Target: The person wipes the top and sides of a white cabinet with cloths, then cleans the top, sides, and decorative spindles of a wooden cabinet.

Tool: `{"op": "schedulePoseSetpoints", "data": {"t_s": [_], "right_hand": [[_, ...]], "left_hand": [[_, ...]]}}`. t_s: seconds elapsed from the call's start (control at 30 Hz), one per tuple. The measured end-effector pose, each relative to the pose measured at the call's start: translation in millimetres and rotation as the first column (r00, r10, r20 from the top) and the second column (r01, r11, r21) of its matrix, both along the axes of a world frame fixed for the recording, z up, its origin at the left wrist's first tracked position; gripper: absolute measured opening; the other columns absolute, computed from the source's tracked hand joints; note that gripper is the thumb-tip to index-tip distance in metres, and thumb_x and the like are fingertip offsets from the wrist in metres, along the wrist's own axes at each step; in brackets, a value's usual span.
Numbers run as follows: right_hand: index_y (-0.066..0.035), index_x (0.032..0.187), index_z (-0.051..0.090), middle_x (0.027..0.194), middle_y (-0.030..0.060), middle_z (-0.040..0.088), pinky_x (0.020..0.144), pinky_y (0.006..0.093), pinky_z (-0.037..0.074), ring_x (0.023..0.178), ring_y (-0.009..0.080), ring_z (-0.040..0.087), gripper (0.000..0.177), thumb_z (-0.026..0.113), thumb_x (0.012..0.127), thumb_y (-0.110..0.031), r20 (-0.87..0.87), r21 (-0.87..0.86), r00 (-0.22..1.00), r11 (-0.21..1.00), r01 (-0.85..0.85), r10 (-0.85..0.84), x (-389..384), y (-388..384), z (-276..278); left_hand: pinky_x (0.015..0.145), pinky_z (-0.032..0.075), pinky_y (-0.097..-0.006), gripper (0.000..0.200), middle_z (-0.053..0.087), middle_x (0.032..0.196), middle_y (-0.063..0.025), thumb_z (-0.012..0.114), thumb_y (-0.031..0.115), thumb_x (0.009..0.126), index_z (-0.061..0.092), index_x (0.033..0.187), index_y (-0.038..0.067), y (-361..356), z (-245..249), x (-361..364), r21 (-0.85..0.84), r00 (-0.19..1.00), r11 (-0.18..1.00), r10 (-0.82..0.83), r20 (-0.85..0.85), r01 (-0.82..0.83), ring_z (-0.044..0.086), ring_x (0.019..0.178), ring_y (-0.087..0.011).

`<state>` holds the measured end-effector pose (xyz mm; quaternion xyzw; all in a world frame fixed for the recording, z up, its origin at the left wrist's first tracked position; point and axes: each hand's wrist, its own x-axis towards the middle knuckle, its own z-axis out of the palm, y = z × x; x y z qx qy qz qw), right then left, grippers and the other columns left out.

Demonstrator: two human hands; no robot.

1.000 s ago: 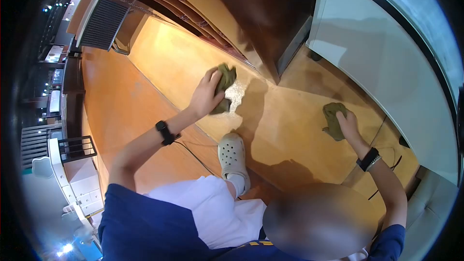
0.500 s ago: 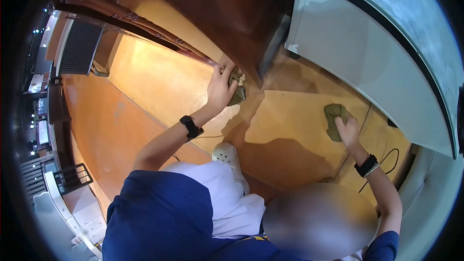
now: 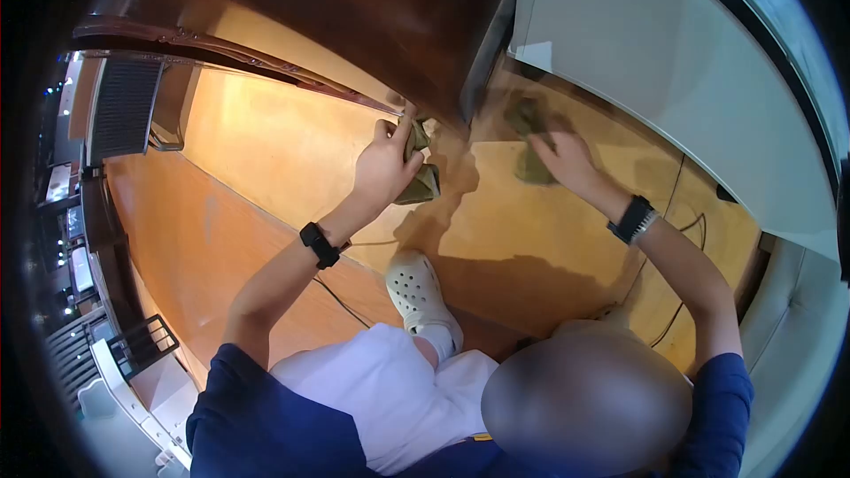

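Observation:
My left hand (image 3: pixel 382 164) grips a folded olive-green cloth (image 3: pixel 423 186), its fingers reaching to the lower edge of a dark wooden cabinet (image 3: pixel 381 26). Part of that cloth hangs below the fingers, close over the wooden floor (image 3: pixel 283 137). Slightly smeared by motion, my right hand (image 3: pixel 571 166) is closed on a second olive-green cloth (image 3: pixel 534 159), near the floor between the cabinet's corner and a white panel (image 3: pixel 637 44). Black bands circle both wrists.
A white perforated clog (image 3: pixel 414 288) is on the floor below my left hand. Thin black cable (image 3: pixel 704 235) lies by the white panel at right, beside a pale padded seat (image 3: pixel 797 319). A dark slatted panel (image 3: pixel 128 106) stands at far left.
My right hand has moved left and up with its cloth, toward the cabinet's corner. My left hand stays at the cabinet's lower edge, and the whole view has shifted slightly.

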<state>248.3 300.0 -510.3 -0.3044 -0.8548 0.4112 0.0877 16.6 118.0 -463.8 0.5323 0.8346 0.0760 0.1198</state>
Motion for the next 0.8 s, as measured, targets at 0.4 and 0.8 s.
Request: {"op": "schedulePoseSetpoints", "data": {"t_s": [0.4, 0.8], "right_hand": [[-0.012, 0.125, 0.045, 0.106, 0.0189, 0.057, 0.077, 0.0386, 0.047, 0.094, 0.0319, 0.057, 0.050, 0.055, 0.081, -0.031, 0.142, 0.048, 0.897, 0.903, -0.428, 0.418, -77, 18, 2], [-0.012, 0.123, 0.047, 0.090, 0.0164, 0.061, 0.069, 0.0411, 0.046, 0.079, 0.0332, 0.058, 0.040, 0.053, 0.085, -0.024, 0.134, 0.238, 0.874, 0.841, -0.486, 0.467, -77, 41, -10]], "left_hand": [[0.063, 0.051, -0.0397, 0.053, 0.046, 0.104, -0.0153, 0.062, 0.019, 0.072, 0.045, 0.122, 0.008, -4, -17, -4, 0.137, 0.995, 0.991, -0.021, 0.101, 0.007, 0.059, 0.075, -0.0321], [0.066, 0.050, -0.0417, 0.052, 0.043, 0.117, -0.0196, 0.060, 0.018, 0.073, 0.045, 0.122, 0.010, -6, -18, -10, 0.131, 0.984, 0.991, -0.024, 0.175, 0.000, 0.059, 0.079, -0.0356]]}}
